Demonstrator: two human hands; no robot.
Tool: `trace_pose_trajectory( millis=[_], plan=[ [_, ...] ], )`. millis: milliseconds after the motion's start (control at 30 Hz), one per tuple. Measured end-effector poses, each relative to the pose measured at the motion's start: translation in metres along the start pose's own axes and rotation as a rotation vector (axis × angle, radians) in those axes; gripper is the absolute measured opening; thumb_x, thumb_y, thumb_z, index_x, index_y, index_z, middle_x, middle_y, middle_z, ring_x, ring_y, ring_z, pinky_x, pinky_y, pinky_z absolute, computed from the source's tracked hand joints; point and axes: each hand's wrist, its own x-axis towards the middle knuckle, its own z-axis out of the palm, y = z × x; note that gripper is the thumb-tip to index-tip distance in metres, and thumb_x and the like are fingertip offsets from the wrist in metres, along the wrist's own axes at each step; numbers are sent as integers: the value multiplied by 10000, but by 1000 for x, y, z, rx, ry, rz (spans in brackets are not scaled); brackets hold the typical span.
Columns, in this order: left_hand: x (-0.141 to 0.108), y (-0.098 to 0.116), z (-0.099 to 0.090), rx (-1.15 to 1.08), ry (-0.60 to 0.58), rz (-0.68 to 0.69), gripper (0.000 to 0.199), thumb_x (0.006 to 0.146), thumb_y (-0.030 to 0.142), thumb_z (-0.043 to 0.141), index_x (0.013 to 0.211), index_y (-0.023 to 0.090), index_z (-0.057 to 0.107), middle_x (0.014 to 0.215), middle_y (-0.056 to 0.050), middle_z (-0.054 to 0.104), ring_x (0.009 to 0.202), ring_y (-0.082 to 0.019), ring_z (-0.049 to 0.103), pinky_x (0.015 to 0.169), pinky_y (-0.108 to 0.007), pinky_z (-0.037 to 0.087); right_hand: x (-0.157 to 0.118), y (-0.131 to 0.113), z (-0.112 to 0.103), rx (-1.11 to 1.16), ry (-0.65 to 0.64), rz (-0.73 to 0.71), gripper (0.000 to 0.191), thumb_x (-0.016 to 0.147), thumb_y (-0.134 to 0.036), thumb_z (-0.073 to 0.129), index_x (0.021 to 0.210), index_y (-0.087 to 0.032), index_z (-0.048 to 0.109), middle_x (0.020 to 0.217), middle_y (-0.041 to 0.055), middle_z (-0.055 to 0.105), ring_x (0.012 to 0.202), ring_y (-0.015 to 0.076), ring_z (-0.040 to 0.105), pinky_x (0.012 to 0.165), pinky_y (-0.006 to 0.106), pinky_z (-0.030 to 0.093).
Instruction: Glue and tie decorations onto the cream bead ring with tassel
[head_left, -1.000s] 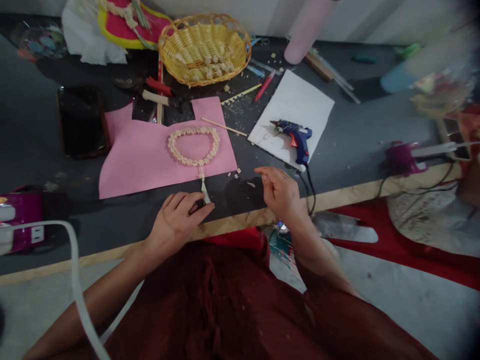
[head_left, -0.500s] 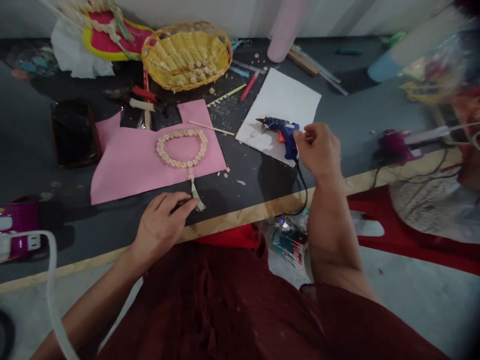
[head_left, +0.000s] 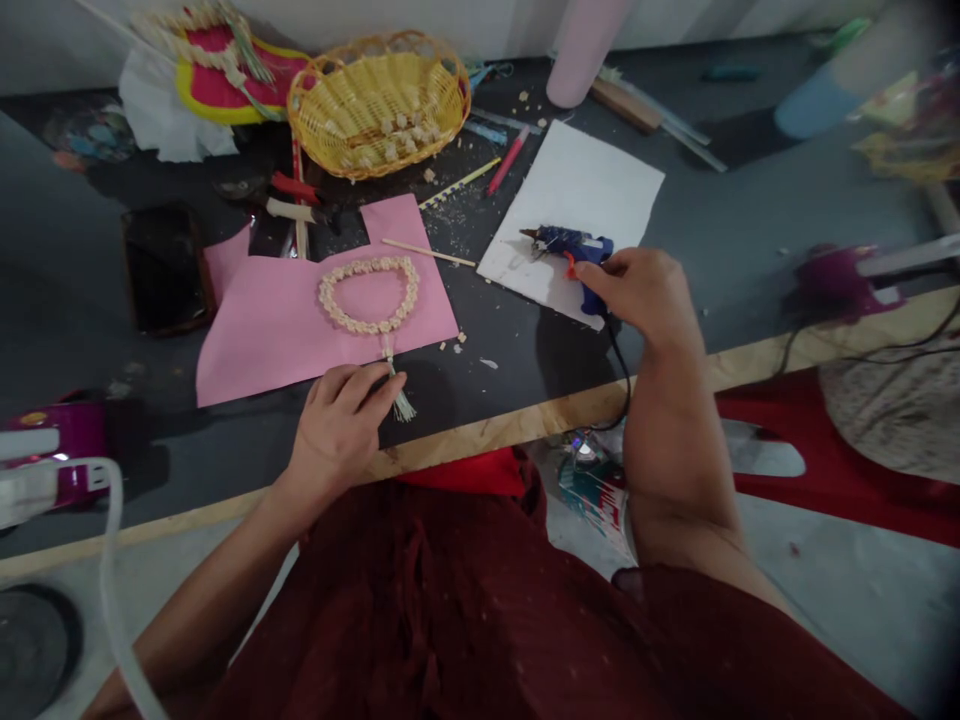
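R. hand (head_left: 649, 292) has its fingers round the handle of the glue gun (head_left: 571, 243), over the white sheet (head_left: 600, 180). L. hand (head_left: 337, 422) is at the tassel (head_left: 404, 405), fingers bent; if they pinch it, can't tell. Bead ring (head_left: 367, 326) lies on pink paper (head_left: 262, 330).

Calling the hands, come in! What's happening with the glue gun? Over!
Right hand on blue glue gun. Left hand at pale tassel. Cream garland lying on pink sheet. Thin stick lying between garland and glue gun.
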Motion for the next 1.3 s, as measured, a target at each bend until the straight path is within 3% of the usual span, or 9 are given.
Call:
trace_pose_trajectory(
  millis=[133,233,367,600,700,833,967,1133,1300],
  plan=[
    [-2,0,2,22,3,59,493,854,16,468,1288,227,572,1237,-94,638,1071,-265,572,920,-452,507,-4,0,-3,152,53,49,314,782,-465,651,616,-202,606,547,13,489,561,135,458,590,335,341],
    [-2,0,0,24,24,55,482,839,3,472,1254,216,595,1212,-106,639,1067,-271,574,892,-447,515,-9,1,-8,508,54,111,261,812,-418,609,689,-188,602,622,34,550,540,104,467,545,311,348],
    [2,-3,-5,29,64,20,441,832,9,491,1200,209,629,1128,-102,653,1020,-264,591,864,-441,524,-24,-3,-9,1028,-155,179,139,807,-337,618,806,-218,546,745,44,597,584,101,529,553,296,415],
    [4,-1,-3,28,63,34,346,876,93,561,1192,207,641,1161,-81,678,1022,-255,602,872,-416,524,-72,-27,14,1376,-375,258,335,637,-347,788,869,-209,590,788,14,589,655,105,545,544,252,453],
    [1,0,-2,41,20,49,350,898,166,584,1244,214,618,1250,-76,663,1109,-264,596,929,-423,502,-85,-35,23,1518,-371,290,351,616,-320,833,862,-201,613,801,-7,578,677,89,553,548,211,467],
    [-4,-2,-3,86,-19,101,362,922,276,601,1279,219,600,1334,-62,639,1245,-288,548,1001,-435,459,-94,-39,28,1509,-362,267,367,655,-270,833,961,-229,635,786,-32,561,667,84,552,543,203,480],
    [-10,-3,-4,108,-44,121,409,927,323,607,1315,195,572,1370,-66,619,1320,-300,504,1079,-450,414,-104,-42,30,1363,-384,66,348,751,-324,791,1040,-241,615,871,-6,618,654,97,553,519,231,462],
    [-13,-3,-4,99,-67,87,424,928,309,605,1331,188,555,1387,-86,604,1331,-294,505,1112,-464,391,-118,-54,33,1246,-555,-187,343,845,-390,715,1096,-219,556,1052,52,656,701,102,573,550,244,464],
    [-15,-4,-1,78,-59,97,423,934,306,596,1332,170,554,1395,-99,595,1342,-288,495,1119,-468,389,-125,-66,37,1119,-645,-336,300,921,-413,613,1115,-200,533,1033,55,635,725,101,564,629,259,502]
  ],
)
